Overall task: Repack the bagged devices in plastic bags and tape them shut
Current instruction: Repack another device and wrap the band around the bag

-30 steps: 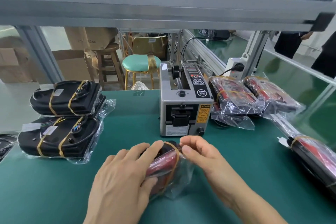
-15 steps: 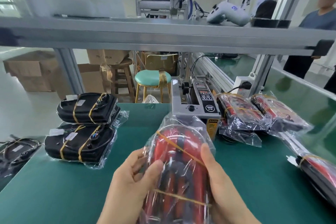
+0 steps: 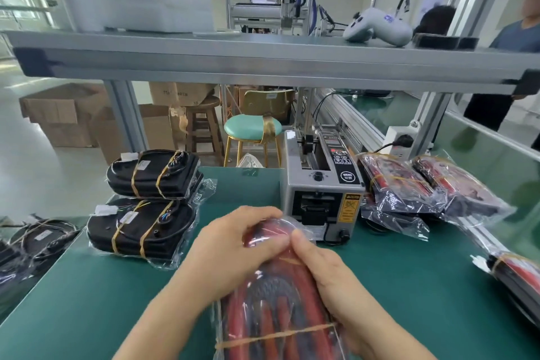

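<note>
Folding the bag mouth before taping. Both hands hold a red-and-black bagged device [image 3: 274, 301] low over the near middle of the green worktop [image 3: 102, 301]; whether its underside touches the mat cannot be told. The left hand [image 3: 230, 245] curls over the far end of the package, fingers pressing the loose plastic down, while the right hand [image 3: 327, 278] grips its right flank, the thumb meeting the left fingertips on the fold. A yellow band crosses the package near the bottom of the view. Judged step: the device is already in its bag and the flap is being gathered; no tape is visible on it yet. The next move appears to call for keeping the fold pinned with one hand while the other reaches for a strip from the tape dispenser [image 3: 321, 199], which stands just beyond the hands with its outlet facing them. Open room: bare mat lies to the left front and to the right of the package. Limits: two stacked black bagged units [image 3: 143, 225] on the left, finished red packages [image 3: 394, 187] beside the dispenser on the right, another bagged device [image 3: 514, 272] at the right edge, and the aluminium shelf [image 3: 263, 61] overhead
</note>
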Tool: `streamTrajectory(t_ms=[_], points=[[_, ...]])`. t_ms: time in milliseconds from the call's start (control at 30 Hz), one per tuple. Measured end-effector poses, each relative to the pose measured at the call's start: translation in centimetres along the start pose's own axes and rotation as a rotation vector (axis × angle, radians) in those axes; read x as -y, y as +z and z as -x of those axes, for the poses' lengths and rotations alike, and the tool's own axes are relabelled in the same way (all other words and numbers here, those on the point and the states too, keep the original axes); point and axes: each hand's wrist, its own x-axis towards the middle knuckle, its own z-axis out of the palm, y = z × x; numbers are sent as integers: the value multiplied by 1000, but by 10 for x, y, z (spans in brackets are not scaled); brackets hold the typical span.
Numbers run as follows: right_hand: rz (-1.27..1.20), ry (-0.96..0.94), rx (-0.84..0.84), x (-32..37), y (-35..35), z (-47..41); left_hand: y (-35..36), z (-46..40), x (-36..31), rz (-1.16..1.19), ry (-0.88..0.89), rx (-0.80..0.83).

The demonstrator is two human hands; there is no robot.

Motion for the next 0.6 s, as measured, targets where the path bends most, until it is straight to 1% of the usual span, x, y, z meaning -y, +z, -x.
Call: streamTrajectory(t_ms=[67, 133, 200, 267, 300, 333, 400, 433, 467, 500, 533, 567, 600], points=[[-24, 25, 24, 2, -1, 0, -7, -8, 5, 285, -62, 80], [-77, 70, 67, 4, -3, 0, -10, -13, 12, 458, -50, 100], [-118, 94, 182, 7, -9, 2, -14, -16, 19, 611, -87, 22], [-84, 120, 314, 9, -17, 4, -17, -17, 31, 726, -185, -77], [-51, 136, 336, 8, -19, 4, -18, -15, 36, 763, -234, -109], [-11, 148, 320, 5, -18, 3, -18, -13, 40, 808, -278, -133], [33, 169, 197, -1, -13, -1, -16, -8, 40, 853, -347, -195], [38, 158, 140, -2, -10, -4, -15, -5, 39, 787, -365, -254], [51, 122, 102, -2, -3, -9, -17, -1, 40, 611, -364, -324], [111, 49, 80, 0, 3, -11, -18, 2, 41, 341, -363, -395], [228, -41, 60, 1, 8, -13, -21, 6, 40, 115, -351, -490], [378, -140, 32, 4, 17, -16, -25, 11, 39, 46, -335, -581], [523, -248, -9, 5, 26, -21, -29, 17, 39, 112, -327, -633]])
